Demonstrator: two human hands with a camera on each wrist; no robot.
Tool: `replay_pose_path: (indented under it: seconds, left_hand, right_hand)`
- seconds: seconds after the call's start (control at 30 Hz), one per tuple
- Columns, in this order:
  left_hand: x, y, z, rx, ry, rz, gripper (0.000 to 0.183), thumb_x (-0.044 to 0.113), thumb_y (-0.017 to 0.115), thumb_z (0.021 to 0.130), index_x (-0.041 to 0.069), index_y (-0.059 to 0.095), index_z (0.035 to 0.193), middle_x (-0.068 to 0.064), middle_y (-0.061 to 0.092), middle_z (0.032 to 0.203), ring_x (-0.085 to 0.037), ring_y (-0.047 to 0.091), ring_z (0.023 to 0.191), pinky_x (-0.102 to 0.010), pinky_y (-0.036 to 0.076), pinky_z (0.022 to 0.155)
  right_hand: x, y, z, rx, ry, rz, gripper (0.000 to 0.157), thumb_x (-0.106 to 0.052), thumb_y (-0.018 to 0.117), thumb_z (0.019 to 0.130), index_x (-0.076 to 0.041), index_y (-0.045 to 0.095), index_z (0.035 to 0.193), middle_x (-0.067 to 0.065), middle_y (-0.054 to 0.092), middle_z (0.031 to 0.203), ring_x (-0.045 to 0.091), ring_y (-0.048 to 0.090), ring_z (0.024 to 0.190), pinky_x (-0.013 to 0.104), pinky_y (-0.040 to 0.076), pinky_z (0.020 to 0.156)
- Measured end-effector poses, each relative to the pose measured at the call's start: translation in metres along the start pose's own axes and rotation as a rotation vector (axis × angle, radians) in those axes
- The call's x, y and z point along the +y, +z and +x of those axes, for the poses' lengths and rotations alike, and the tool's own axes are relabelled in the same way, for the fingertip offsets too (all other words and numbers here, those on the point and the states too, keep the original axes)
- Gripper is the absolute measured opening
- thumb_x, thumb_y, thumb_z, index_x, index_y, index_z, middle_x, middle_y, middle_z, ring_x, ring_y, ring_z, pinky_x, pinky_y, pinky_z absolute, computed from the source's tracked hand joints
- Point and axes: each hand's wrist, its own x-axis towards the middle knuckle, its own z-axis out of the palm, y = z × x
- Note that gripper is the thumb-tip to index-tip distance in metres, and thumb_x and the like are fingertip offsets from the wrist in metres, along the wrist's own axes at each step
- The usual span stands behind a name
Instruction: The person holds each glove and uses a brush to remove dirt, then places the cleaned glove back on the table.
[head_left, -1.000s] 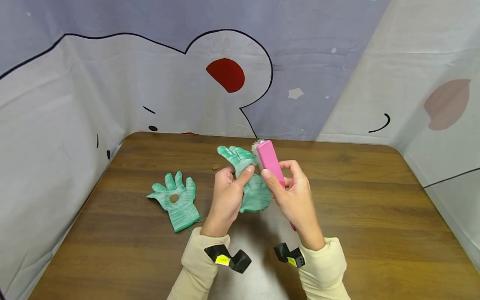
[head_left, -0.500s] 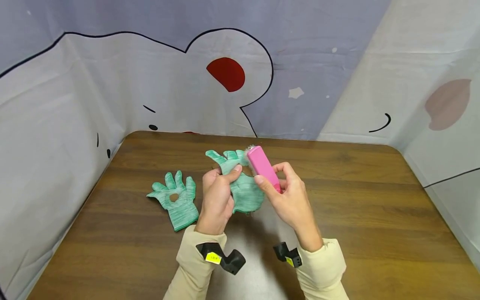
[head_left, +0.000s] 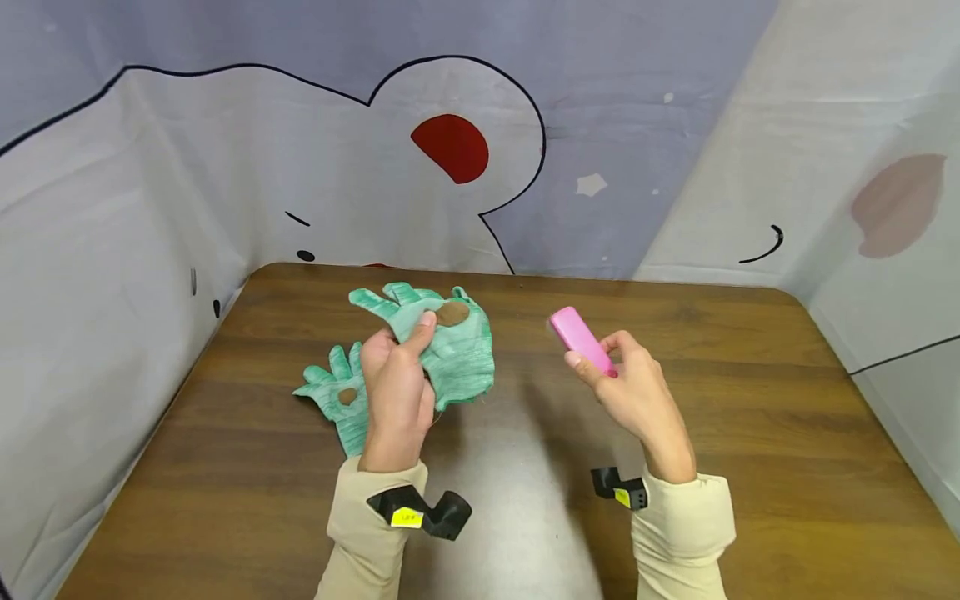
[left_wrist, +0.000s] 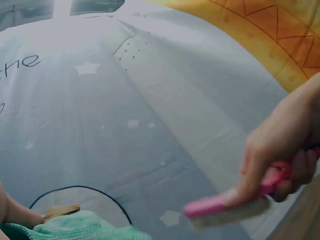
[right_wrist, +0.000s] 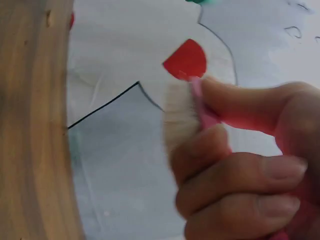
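My left hand [head_left: 396,387] grips a green knitted glove [head_left: 461,362] above the table, with the thumb across its front. Beside the thumb a brown oval patch [head_left: 452,313] shows on the glove. A second green glove [head_left: 327,393], with a similar brown round spot, lies on the table, partly hidden behind my left hand. To the right, my right hand [head_left: 641,392] holds a pink brush [head_left: 581,337], apart from the gloves. In the right wrist view the fingers curl round the brush and its pale bristles [right_wrist: 180,115] show.
The wooden table [head_left: 750,417] has rounded back corners. Behind it and at both sides hangs a printed cloth [head_left: 337,167]. A black camera [head_left: 423,510] is strapped to the left wrist, another black camera [head_left: 619,487] to the right.
The brush has come away from the held glove, moving right and slightly down with my right hand. My left hand has carried the glove left, over part of the lying one.
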Motion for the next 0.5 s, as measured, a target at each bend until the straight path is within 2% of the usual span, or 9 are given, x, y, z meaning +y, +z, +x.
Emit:
replay_pose_path:
  seconds: [0.07,0.2,0.33,0.5]
  left_hand:
    - [0.001,0.000,-0.001,-0.038,-0.010,0.019,0.017,0.002,0.055,0.089,-0.010,0.054,0.101,-0.009,0.059,0.091,-0.019,0.058,0.088,-0.029,0.049,0.080]
    - [-0.006,0.004,-0.005,-0.118,-0.092,0.053,0.016,0.002,0.054,0.090,-0.010,0.054,0.101,-0.008,0.061,0.091,-0.018,0.060,0.087,-0.029,0.049,0.080]
    - [-0.011,0.009,-0.009,-0.154,-0.154,0.070,0.015,0.003,0.054,0.089,-0.009,0.054,0.098,-0.009,0.061,0.088,-0.017,0.061,0.082,-0.028,0.051,0.074]
    - [-0.015,0.012,-0.010,-0.178,-0.182,0.094,0.014,0.005,0.057,0.087,-0.007,0.055,0.092,-0.007,0.061,0.081,-0.015,0.061,0.074,-0.027,0.052,0.067]
  right_hand:
    - [-0.001,0.000,0.000,0.003,-0.005,0.125,0.045,-0.045,0.064,0.082,-0.008,0.049,0.103,0.012,0.058,0.065,0.015,0.049,0.052,0.028,0.039,0.046]
    - [-0.014,0.005,-0.005,-0.008,-0.067,0.349,0.040,-0.041,0.068,0.081,-0.012,0.049,0.101,0.013,0.053,0.055,0.013,0.046,0.045,0.027,0.037,0.040]
    - [-0.026,0.009,-0.011,0.019,-0.144,0.457,0.033,-0.031,0.069,0.082,-0.011,0.049,0.100,0.011,0.051,0.054,0.014,0.046,0.045,0.027,0.037,0.038]
    - [-0.031,0.012,-0.017,0.028,-0.190,0.510,0.028,-0.024,0.068,0.084,-0.009,0.050,0.100,0.011,0.050,0.054,0.014,0.045,0.043,0.026,0.034,0.036]
